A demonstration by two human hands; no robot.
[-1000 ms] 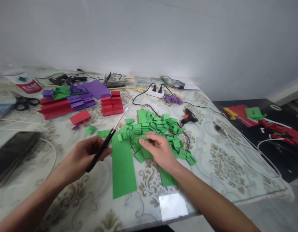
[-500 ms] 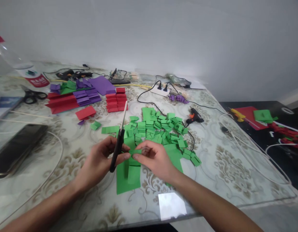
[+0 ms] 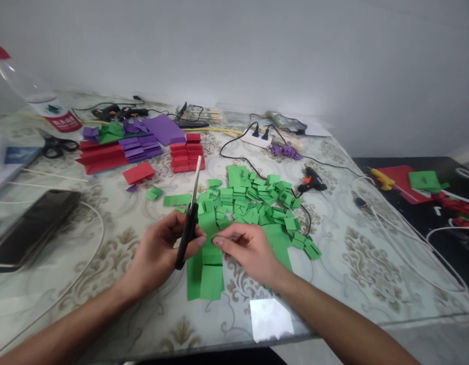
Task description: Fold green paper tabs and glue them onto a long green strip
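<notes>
- Where the counter [image 3: 116, 309] comes nearest, both forearms reach in from the near edge with wrists low, and the hands meet at mid-scene.
- Held between them, green paper strip [image 3: 208, 281]: the near end rests on the counter and the far end is lifted. Its visible length is whole, so this much looks left to cut.
- At near left, left hand [image 3: 158, 256]: fingers are wrapped tight round the black handles of the scissors [image 3: 190, 223]. The blades are together, pointing far, just left of the strip.
- At near right, right hand [image 3: 251, 248]: palm down, thumb and forefinger are pinched shut on the strip's upper part.
- At left, dark phone [image 3: 33, 223], lying flat.
- Just beyond the hands, pile of small green pieces [image 3: 257, 200]: many lie already cut, which looks like a good share done.
- Right of the pile, black glue gun [image 3: 312, 180].
- At far left, red folded stack [image 3: 187, 154] and purple stack [image 3: 139, 147].
</notes>
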